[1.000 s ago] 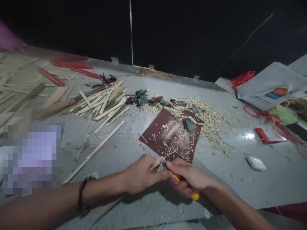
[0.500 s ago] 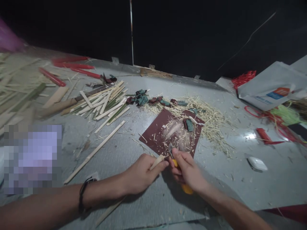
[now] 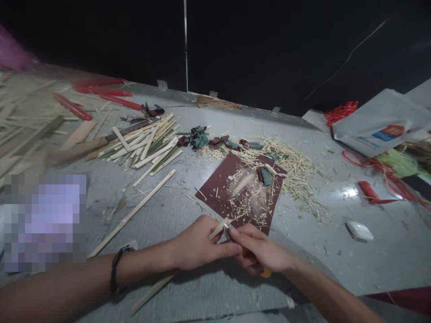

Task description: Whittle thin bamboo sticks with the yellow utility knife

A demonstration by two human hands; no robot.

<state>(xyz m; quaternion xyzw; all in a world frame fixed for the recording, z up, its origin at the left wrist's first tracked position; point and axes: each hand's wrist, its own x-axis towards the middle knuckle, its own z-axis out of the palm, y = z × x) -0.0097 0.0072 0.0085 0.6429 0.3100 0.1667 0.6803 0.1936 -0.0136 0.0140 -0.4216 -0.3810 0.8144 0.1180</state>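
Your left hand (image 3: 198, 244) grips a bamboo strip (image 3: 219, 229), your right hand (image 3: 259, 251) clenches a yellow knife (image 3: 266, 272), right below the sandpaper (image 3: 232, 188)!

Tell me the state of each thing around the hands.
Left hand: closed around the strip
Bamboo strip: held, upper end beside the blade
Right hand: closed around the knife
Yellow-handled knife: held, blade up
Maroon sheet: flat, strewn with shavings
Bamboo shavings: loose heap
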